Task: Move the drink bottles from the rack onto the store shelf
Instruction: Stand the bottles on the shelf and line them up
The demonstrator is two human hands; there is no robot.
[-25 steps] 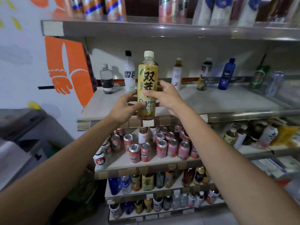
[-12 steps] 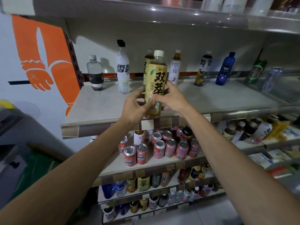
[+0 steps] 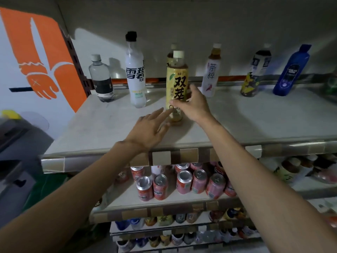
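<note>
Yellow-labelled plastic tea bottle (image 3: 176,84) stands upright on the grey store shelf (image 3: 102,128); your right hand (image 3: 193,105) curls round it, your left hand (image 3: 149,130) lies straight-fingered beside its base.

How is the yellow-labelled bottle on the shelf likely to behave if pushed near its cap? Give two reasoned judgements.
Probably tips: the yellow-labelled bottle stands tall and narrow on the shelf. Likely fairly heavy for its size, since dark liquid seems to reach its neck.
</note>
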